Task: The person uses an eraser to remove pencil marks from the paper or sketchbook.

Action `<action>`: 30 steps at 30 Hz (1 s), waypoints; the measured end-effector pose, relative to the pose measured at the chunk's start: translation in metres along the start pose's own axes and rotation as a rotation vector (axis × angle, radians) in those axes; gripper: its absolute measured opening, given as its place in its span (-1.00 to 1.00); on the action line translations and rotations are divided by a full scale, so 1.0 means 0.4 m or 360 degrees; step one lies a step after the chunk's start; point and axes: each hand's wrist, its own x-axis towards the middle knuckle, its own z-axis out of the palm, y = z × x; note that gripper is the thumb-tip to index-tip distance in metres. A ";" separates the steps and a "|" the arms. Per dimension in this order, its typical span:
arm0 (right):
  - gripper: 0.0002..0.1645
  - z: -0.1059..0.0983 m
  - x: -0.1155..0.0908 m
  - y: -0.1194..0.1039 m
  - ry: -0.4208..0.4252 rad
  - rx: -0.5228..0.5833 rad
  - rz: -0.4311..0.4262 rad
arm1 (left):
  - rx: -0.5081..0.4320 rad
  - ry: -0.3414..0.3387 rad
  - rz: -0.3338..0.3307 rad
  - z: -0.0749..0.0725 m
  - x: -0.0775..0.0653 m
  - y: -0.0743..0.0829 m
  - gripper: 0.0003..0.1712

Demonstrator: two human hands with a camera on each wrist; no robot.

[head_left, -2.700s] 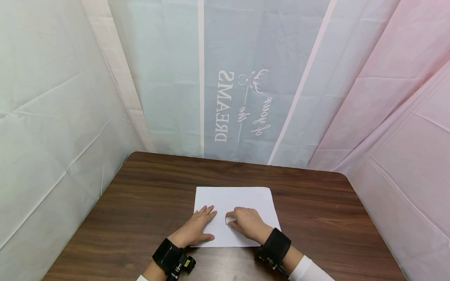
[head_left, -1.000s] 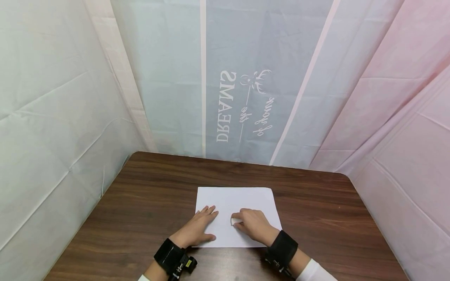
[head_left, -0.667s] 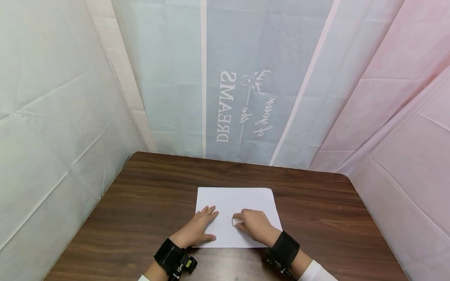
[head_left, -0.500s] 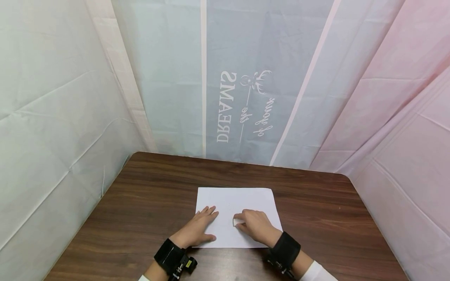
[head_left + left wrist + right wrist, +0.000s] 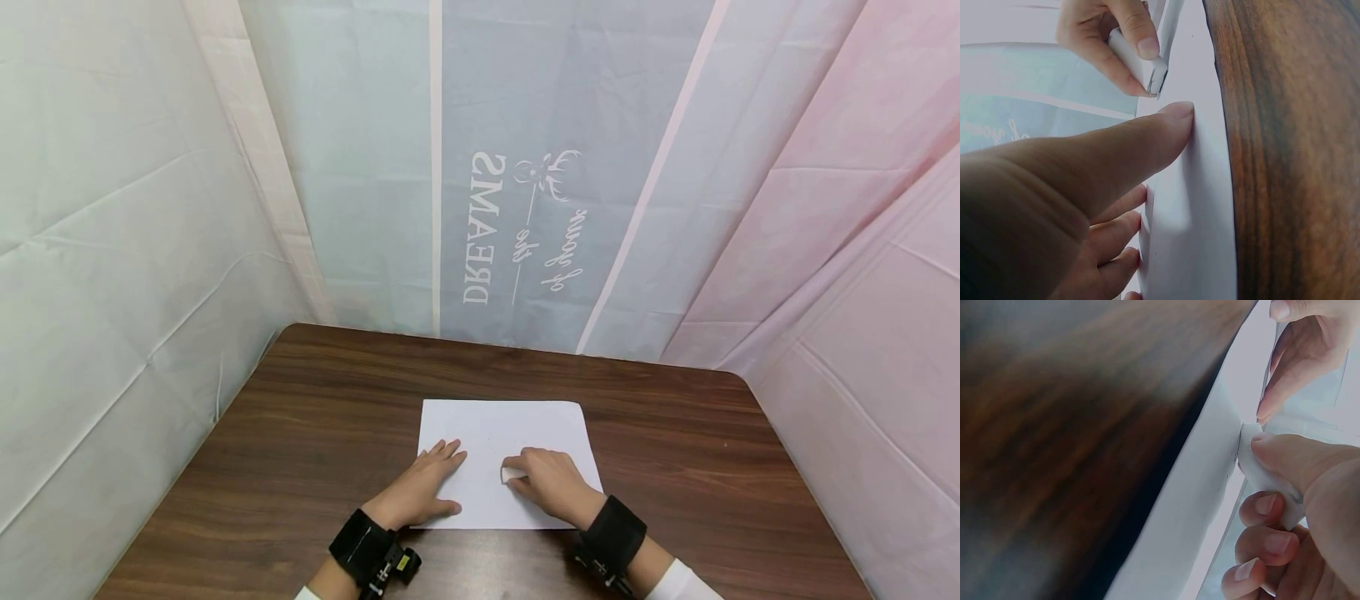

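A white sheet of paper [image 5: 517, 423] lies on the wooden table. My left hand [image 5: 423, 487] rests on its left part with fingers straight and spread, the thumb pointing toward the middle. Between thumb and fingers, my right hand [image 5: 553, 482] pinches a small white eraser [image 5: 510, 475] against the sheet, right of centre. In the right wrist view the eraser [image 5: 1266, 472] stands tilted with its end at the paper, its rear part hidden by the fingers. Dark smudges show along the working edge of the eraser [image 5: 1157, 76] in the left wrist view.
Dark specks dot the paper. The brown table [image 5: 337, 392] extends around it on all sides. A pale curtain [image 5: 360, 167] with printed lettering hangs behind the table's far edge, and more cloth hangs left and right. Black camera straps [image 5: 613, 533] wrap both wrists.
My right hand has slid to the right across the paper with the eraser. My left hand and the sheet have stayed nearly in place.
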 end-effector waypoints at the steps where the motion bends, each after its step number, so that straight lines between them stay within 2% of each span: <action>1: -0.68 0.000 0.000 0.001 -0.0002 -0.0001 0.0003 | 0.0002 0.0000 -0.0002 0.000 0.000 0.001 -0.08; 30: -0.69 0.000 -0.017 0.018 0.0040 -0.0009 -0.0007 | 0.0001 0.0003 -0.0015 0.002 0.002 -0.002 -0.09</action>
